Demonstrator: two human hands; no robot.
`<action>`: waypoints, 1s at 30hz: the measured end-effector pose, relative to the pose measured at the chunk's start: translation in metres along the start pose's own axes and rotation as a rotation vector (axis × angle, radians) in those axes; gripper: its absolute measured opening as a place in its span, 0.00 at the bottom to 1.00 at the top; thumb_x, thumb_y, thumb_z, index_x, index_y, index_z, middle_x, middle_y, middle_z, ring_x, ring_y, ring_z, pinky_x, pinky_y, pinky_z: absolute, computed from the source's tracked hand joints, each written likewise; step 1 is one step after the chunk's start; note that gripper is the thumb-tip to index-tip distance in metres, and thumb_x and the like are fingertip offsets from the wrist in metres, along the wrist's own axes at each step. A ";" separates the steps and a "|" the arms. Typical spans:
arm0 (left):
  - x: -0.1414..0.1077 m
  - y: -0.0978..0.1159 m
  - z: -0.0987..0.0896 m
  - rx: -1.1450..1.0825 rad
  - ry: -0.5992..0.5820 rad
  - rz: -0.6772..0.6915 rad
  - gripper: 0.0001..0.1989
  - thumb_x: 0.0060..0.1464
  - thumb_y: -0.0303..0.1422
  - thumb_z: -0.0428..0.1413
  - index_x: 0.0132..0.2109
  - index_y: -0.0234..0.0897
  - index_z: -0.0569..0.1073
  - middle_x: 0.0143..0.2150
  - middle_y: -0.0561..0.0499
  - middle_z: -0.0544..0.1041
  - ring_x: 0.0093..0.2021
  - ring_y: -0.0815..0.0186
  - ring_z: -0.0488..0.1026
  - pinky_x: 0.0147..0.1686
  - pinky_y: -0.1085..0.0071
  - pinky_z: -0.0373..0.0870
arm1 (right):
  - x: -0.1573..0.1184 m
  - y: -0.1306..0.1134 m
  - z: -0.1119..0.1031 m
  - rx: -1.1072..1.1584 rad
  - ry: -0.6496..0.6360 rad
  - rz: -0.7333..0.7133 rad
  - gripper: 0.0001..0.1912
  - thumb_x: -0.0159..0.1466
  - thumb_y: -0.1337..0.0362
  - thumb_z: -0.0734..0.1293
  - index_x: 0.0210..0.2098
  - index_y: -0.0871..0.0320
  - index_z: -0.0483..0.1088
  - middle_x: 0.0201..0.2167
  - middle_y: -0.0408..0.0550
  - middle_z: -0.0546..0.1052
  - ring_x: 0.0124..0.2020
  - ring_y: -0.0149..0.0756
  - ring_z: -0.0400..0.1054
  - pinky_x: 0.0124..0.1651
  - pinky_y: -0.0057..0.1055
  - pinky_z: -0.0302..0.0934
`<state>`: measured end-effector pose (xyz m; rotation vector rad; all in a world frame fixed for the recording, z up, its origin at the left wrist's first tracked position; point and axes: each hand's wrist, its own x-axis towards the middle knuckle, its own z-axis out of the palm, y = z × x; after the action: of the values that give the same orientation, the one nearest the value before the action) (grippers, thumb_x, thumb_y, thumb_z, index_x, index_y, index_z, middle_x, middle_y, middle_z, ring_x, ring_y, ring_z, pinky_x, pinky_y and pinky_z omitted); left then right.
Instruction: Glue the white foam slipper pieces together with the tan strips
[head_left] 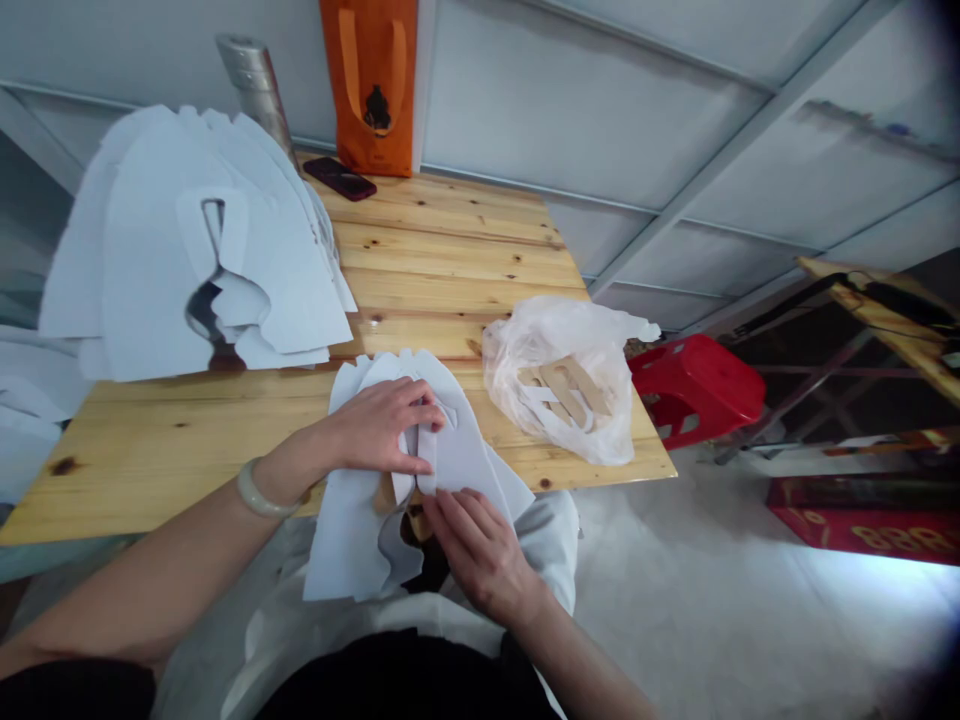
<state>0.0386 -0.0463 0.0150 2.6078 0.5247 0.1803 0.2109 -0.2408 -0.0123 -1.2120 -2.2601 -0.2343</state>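
Note:
A small stack of white die-cut cardboard sheets point(469, 440) lies at the table's front edge, partly overhanging my lap. My left hand point(386, 425) rests over it, thumb and fingers curled around a narrow folded white flap at the central cutout. Just below, my right hand point(480, 550) has its fingertips pressed together on the cardboard at the flap's lower end. A brown cardboard underside shows beside the flap. What lies beneath the fingers is partly hidden. A taller pile of similar white cutouts point(142, 240) stands at the left of the table.
On the wooden table point(450, 240), a clear plastic bag point(517, 400) holds brown and white cardboard scraps. Behind are a dark phone point(340, 179), an orange bag point(375, 150) and a metallic cylinder point(259, 85). A red stool point(705, 375) stands right of the table.

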 end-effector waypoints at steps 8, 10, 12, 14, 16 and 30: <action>-0.001 0.004 -0.001 0.032 0.010 0.020 0.27 0.50 0.53 0.69 0.50 0.42 0.77 0.52 0.47 0.74 0.51 0.54 0.73 0.53 0.59 0.66 | 0.004 -0.001 0.004 0.060 -0.011 0.032 0.16 0.73 0.77 0.59 0.56 0.73 0.72 0.45 0.61 0.79 0.45 0.45 0.72 0.48 0.42 0.72; -0.002 0.006 0.000 0.055 0.009 0.015 0.31 0.48 0.56 0.69 0.51 0.41 0.76 0.53 0.46 0.74 0.52 0.53 0.73 0.53 0.58 0.66 | 0.005 -0.001 0.005 0.065 -0.012 0.041 0.16 0.73 0.77 0.59 0.55 0.72 0.72 0.46 0.61 0.79 0.44 0.45 0.72 0.47 0.41 0.72; -0.002 0.007 0.002 0.081 0.012 0.015 0.32 0.46 0.56 0.70 0.51 0.41 0.75 0.54 0.46 0.74 0.53 0.52 0.73 0.53 0.57 0.65 | 0.004 0.000 0.006 0.082 -0.009 0.047 0.15 0.72 0.77 0.60 0.55 0.72 0.73 0.46 0.61 0.79 0.44 0.44 0.72 0.47 0.41 0.71; -0.002 0.008 0.004 0.097 0.019 0.018 0.33 0.45 0.55 0.71 0.52 0.41 0.75 0.54 0.46 0.73 0.53 0.51 0.72 0.53 0.57 0.65 | 0.002 0.001 0.004 0.107 0.006 0.027 0.15 0.72 0.78 0.60 0.54 0.72 0.73 0.46 0.61 0.79 0.45 0.44 0.72 0.47 0.40 0.71; -0.002 0.007 0.005 0.096 0.022 0.016 0.33 0.44 0.54 0.72 0.52 0.40 0.74 0.54 0.46 0.73 0.53 0.52 0.73 0.53 0.57 0.65 | 0.000 0.000 0.000 0.122 0.022 -0.009 0.14 0.72 0.77 0.60 0.53 0.71 0.73 0.45 0.60 0.80 0.44 0.43 0.72 0.46 0.40 0.70; -0.005 0.016 0.004 0.156 0.006 0.001 0.33 0.50 0.54 0.68 0.55 0.40 0.72 0.55 0.44 0.72 0.54 0.51 0.71 0.54 0.57 0.64 | 0.007 -0.036 -0.050 0.280 -0.369 -0.001 0.14 0.73 0.61 0.64 0.32 0.57 0.72 0.29 0.45 0.76 0.25 0.35 0.66 0.25 0.36 0.55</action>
<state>0.0404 -0.0629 0.0184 2.7600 0.5602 0.1531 0.1979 -0.2766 0.0374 -1.1765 -2.4959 0.3232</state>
